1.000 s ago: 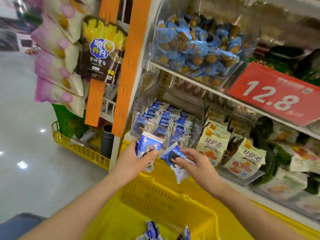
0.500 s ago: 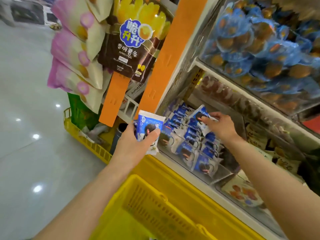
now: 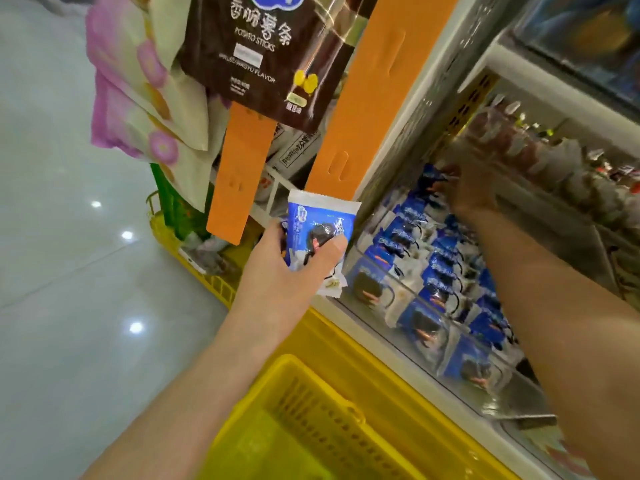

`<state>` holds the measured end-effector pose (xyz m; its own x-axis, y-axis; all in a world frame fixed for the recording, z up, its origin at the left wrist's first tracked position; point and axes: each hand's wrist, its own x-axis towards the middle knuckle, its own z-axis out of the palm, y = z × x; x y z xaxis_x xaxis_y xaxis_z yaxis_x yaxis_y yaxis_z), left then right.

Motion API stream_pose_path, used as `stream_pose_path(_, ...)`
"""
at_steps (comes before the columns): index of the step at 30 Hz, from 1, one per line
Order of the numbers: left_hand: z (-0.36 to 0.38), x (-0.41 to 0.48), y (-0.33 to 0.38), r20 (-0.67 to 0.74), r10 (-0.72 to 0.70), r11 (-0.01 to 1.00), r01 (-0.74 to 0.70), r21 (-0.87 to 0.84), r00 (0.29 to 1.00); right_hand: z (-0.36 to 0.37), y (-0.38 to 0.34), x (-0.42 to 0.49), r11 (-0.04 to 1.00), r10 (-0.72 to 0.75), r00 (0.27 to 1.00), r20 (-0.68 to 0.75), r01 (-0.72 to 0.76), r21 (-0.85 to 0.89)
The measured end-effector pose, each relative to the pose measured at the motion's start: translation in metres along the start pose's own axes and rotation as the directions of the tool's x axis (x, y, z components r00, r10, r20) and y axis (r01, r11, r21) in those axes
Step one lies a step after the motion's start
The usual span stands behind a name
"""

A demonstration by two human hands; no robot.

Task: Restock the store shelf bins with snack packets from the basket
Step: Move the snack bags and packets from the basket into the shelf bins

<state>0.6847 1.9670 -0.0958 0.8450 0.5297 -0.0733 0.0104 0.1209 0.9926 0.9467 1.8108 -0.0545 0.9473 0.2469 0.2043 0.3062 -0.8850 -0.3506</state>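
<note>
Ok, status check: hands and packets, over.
Left hand grips a blue snack packet, outside the bin. Right hand at the bin's back, blurred, grip unclear. Nothing in the way.

- Grips a blue-and-white snack packet (image 3: 318, 230) upright in the left hand (image 3: 277, 282), just beside the clear bin (image 3: 446, 351) at its front left corner.
- Reaches the blurred right hand (image 3: 474, 188) to the bin's back edge.
- Has a yellow basket (image 3: 311, 393) below the bin's front edge.

Blue-white snack packet (image 3: 320, 230) upright beside clear bin (image 3: 408, 329) of matching packets (image 3: 440, 271)
</note>
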Motion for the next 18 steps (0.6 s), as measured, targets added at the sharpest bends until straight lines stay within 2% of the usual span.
stream_pose_path(3, -0.001, 0.004, -0.004, -0.001, -0.003, 1.000, 0.003, -0.002, 1.000, -0.001, 0.005, 0.009, 0.984, -0.059, 0.997, -0.042, 0.051, -0.168)
stream_pose_path(5, 0.000, 0.005, -0.005, 0.002, -0.006, 1.000, 0.006, -0.004, 1.000, 0.000, 0.010, 0.013, 0.928, -0.092, 0.993, -0.070, 0.060, -0.367)
stream_pose_path(7, 0.001, 0.004, -0.003, 0.010, -0.002, 1.000, 0.002, -0.013, 1.000, 0.001, 0.012, 0.011, 0.885, -0.118, 0.984, -0.136, 0.042, -0.463)
stream_pose_path(11, 0.004, -0.001, 0.004, 0.041, -0.010, 0.998, 0.013, -0.066, 0.999, 0.001, 0.009, 0.004, 0.903, -0.157, 0.963, -0.220, 0.049, -0.428)
stream_pose_path(15, 0.005, -0.009, 0.011, 0.075, -0.015, 0.995, 0.022, -0.102, 0.997, -0.007, -0.006, -0.018, 0.945, -0.079, 0.974, -0.214, 0.005, -0.327)
stream_pose_path(18, 0.003, -0.014, 0.015, 0.104, -0.043, 0.990, 0.057, -0.130, 0.994, -0.015, -0.024, -0.058, 0.974, -0.163, 0.959, -0.232, 0.119, -0.193)
